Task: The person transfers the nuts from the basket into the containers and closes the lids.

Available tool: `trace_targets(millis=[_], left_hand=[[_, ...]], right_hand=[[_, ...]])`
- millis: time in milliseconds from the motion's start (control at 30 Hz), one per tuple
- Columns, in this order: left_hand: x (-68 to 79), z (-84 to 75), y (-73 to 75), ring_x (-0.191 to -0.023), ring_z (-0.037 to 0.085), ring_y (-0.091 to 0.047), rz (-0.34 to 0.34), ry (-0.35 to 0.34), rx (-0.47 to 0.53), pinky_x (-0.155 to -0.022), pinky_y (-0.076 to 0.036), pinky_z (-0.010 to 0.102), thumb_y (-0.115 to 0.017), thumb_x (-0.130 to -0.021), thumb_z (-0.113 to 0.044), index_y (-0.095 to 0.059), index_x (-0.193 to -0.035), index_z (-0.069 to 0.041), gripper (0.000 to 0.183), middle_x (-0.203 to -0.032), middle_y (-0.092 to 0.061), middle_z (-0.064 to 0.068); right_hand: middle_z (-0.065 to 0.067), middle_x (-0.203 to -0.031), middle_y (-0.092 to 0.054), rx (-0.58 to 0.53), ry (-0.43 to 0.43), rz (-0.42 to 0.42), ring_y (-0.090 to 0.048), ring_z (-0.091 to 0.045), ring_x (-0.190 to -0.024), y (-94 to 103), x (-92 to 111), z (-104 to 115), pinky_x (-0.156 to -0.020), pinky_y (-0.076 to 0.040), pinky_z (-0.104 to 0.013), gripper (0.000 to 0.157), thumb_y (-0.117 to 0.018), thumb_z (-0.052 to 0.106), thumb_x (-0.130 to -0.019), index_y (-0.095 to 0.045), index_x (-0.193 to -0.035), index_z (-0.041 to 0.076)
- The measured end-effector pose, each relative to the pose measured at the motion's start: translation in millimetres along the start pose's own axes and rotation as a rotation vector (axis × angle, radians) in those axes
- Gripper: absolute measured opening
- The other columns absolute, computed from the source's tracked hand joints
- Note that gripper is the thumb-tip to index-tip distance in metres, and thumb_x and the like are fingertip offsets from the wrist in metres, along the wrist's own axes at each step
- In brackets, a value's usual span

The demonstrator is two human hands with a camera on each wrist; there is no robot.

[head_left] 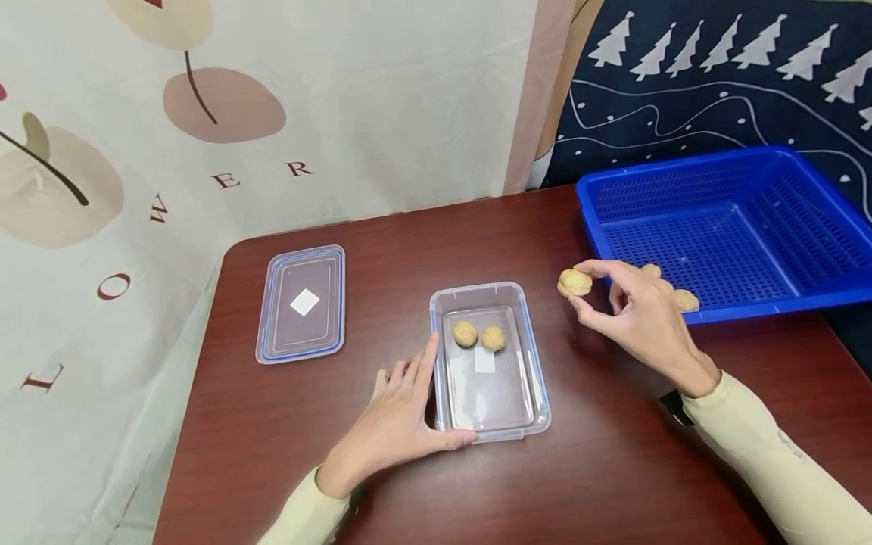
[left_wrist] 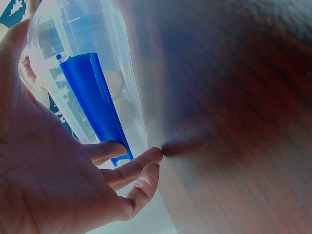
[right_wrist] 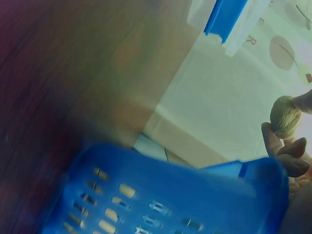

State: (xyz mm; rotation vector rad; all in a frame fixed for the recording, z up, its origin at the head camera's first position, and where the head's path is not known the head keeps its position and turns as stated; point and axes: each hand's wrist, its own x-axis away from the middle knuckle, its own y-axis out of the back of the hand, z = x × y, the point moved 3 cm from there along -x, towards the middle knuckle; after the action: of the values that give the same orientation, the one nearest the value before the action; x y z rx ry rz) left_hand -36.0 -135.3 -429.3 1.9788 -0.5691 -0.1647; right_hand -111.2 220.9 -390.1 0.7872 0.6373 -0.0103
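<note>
A tan, wrinkled walnut (head_left: 574, 283) is pinched between the thumb and fingertips of my right hand (head_left: 640, 314), above the table between the clear container and the blue basket. The right wrist view shows the same walnut (right_wrist: 284, 118) up close. Two more walnuts (head_left: 465, 333) lie side by side in the far half of the clear plastic container (head_left: 537, 371). My left hand (head_left: 395, 424) rests against this container, its fingers extended along the left wall and the thumb at the near rim. The fingers (left_wrist: 131, 170) also show beside the wall in the left wrist view.
The blue perforated basket (head_left: 681, 314) stands at the right rear, with walnuts (head_left: 686, 300) near its closest wall. A blue-edged clear lid (head_left: 303, 333) lies flat on the left of the brown table (head_left: 388, 265). A printed curtain (head_left: 381, 113) hangs behind.
</note>
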Motion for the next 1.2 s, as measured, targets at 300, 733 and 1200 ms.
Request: trace_targets(millis=[300, 733, 1200], left_hand=[[-0.8, 1.5, -0.3, -0.138, 0.034, -0.048, -0.007, 0.005, 0.01, -0.105, -0.034, 0.06, -0.075, -0.077, -0.089, -0.006, -0.177, -0.012, 0.144, -0.161, -0.051, 0.015], [-1.7, 2.1, -1.0, -0.137, 0.034, -0.049, -0.007, -0.006, 0.015, -0.105, -0.034, 0.059, -0.077, -0.076, -0.088, -0.007, -0.176, -0.011, 0.144, -0.16, -0.051, 0.016], [-1.4, 1.4, -0.5, -0.138, 0.034, -0.048, 0.003, -0.006, -0.005, -0.106, -0.035, 0.057, -0.074, -0.078, -0.089, -0.001, -0.177, -0.015, 0.144, -0.163, -0.049, 0.017]], right_hand=[[0.01, -0.085, -0.056, -0.022, 0.042, 0.129, -0.045, -0.007, -0.065, -17.6, 3.0, 14.6, -0.055, -0.033, -0.021, 0.05, -0.094, 0.011, -0.081, -0.075, -0.128, 0.014], [0.01, -0.105, -0.069, -0.163, 0.102, 0.219, -0.05, -0.009, -0.069, -42.9, 9.6, 28.5, -0.061, -0.038, -0.017, 0.046, -0.094, 0.01, -0.084, -0.076, -0.126, 0.018], [0.006, -0.108, -0.072, -0.124, 0.161, 0.354, -0.058, -0.014, -0.072, -63.4, 13.0, 41.0, -0.061, -0.047, -0.027, 0.04, -0.093, 0.021, -0.087, -0.075, -0.123, 0.015]])
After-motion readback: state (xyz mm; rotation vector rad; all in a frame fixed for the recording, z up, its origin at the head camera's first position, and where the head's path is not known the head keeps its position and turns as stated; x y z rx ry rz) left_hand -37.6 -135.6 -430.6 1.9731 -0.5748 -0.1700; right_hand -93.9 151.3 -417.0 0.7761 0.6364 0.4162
